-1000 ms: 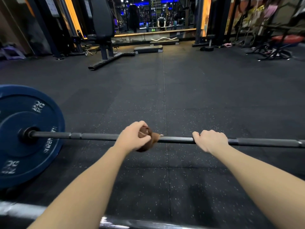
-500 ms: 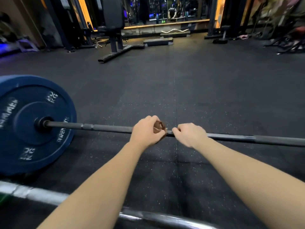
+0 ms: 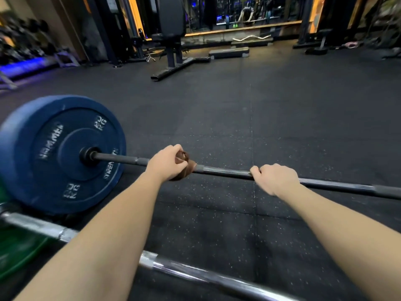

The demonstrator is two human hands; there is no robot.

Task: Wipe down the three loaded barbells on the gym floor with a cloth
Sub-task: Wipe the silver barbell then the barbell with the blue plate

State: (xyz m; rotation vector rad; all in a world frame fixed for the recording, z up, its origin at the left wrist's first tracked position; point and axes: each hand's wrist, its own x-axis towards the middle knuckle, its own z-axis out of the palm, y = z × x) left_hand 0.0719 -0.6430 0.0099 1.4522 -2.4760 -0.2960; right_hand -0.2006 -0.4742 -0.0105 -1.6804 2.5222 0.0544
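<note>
A blue plate (image 3: 60, 153) on the far bar (image 3: 227, 171) reads "20 KG", with blurred lettering I cannot read for certain. That bar lies across the gym floor (image 3: 260, 109), and a chrome bar (image 3: 195, 272) lies nearer. The left hand (image 3: 166, 164) has its fingers closed around a brown cloth (image 3: 184, 165) wrapped on the far bar, and the right hand (image 3: 275, 179) grips the bare shaft, well apart. The wipe likely goes best with the cloth squeezed fully round the shaft and slid while the right hand steadies it.
</note>
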